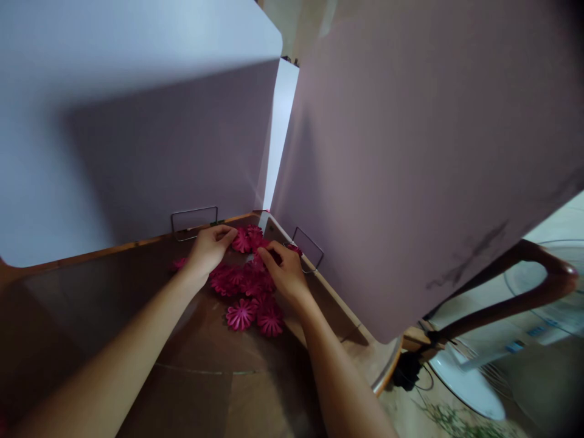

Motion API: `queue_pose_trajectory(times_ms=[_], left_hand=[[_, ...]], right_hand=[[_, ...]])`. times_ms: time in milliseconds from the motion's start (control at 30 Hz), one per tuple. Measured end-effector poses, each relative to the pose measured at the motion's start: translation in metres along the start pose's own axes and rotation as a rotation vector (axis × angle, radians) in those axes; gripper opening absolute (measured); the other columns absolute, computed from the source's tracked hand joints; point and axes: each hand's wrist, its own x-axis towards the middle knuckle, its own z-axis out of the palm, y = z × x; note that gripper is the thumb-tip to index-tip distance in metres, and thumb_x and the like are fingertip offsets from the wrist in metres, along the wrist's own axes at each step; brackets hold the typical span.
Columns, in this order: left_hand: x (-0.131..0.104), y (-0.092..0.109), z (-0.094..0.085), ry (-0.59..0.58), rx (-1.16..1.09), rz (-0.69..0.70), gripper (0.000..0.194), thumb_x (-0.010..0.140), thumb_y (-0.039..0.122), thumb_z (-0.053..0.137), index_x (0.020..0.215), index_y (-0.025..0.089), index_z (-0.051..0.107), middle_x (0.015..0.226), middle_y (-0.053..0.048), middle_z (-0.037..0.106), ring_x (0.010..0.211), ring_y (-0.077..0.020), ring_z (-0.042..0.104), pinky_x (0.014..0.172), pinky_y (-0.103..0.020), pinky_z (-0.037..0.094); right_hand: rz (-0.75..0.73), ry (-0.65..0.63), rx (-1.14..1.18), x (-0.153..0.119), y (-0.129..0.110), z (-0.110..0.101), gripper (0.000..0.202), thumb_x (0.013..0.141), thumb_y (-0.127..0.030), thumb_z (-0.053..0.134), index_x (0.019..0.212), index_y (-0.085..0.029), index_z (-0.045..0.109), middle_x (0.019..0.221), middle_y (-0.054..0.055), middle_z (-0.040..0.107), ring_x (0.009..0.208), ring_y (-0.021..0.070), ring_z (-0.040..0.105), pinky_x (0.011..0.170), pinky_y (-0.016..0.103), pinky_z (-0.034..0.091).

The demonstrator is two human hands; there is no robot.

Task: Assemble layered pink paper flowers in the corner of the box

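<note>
Bright pink artificial flowers [241,314] with looped petals lie in a loose pile on the brown table top. At the pile's far left side, my left hand [210,248] is closed in a pinch at the edge of a pink flower [241,240]. My right hand [286,271] reaches in from the right, thumb and forefinger closed on pink petals at the pile's upper part. Its fingertips partly cover what they grip. One more pink flower [179,263] lies apart, left of my left wrist.
Two large pale panels, one on the left [182,140] and one on the right [401,152], stand upright and nearly meet behind the pile. Thin wire stands [194,210] show at their feet. A dark wooden chair arm [502,304] and a white fan base [469,383] are at the right.
</note>
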Motion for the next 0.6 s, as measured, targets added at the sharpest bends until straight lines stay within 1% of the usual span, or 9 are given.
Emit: queue_pose_trajectory(times_ms=[133,267,433,600], left_hand=[[0.0007,-0.0006,-0.0022,0.022,0.049,0.029,0.029,0.081,0.042,0.06,0.079,0.015,0.067,0.068,-0.003,0.065,0.061,-0.0151,0.056,0.056,-0.024,0.038],[0.0039,-0.004,-0.0044,0.032,0.157,0.065,0.029,0.083,0.042,0.057,0.08,0.016,0.068,0.069,-0.002,0.065,0.063,-0.0166,0.056,0.058,-0.025,0.036],[0.0052,-0.0048,-0.0066,0.026,0.331,0.106,0.035,0.086,0.043,0.052,0.067,0.018,0.066,0.062,-0.001,0.061,0.064,-0.019,0.054,0.058,-0.026,0.031],[0.0017,-0.0014,-0.0069,0.032,0.45,0.115,0.035,0.087,0.042,0.05,0.062,0.02,0.061,0.057,-0.001,0.056,0.059,-0.0187,0.052,0.055,-0.026,0.026]], right_hand=[[0.027,0.017,0.038,-0.0005,0.0006,0.0001,0.03,0.093,-0.045,0.052,0.078,-0.022,0.063,0.071,-0.001,0.06,0.067,0.0154,0.053,0.064,0.026,0.036],[0.089,0.048,0.092,0.0002,0.0018,-0.0002,0.03,0.092,-0.047,0.053,0.081,-0.021,0.063,0.07,-0.002,0.058,0.067,0.0153,0.053,0.064,0.025,0.037],[0.127,0.078,0.157,0.0026,0.001,-0.0016,0.03,0.091,-0.046,0.054,0.077,-0.02,0.06,0.069,-0.002,0.056,0.065,0.0151,0.051,0.063,0.025,0.037],[0.13,0.107,0.209,0.0039,0.0036,-0.0017,0.031,0.09,-0.046,0.056,0.073,-0.02,0.056,0.065,-0.003,0.05,0.061,0.014,0.047,0.06,0.025,0.036]])
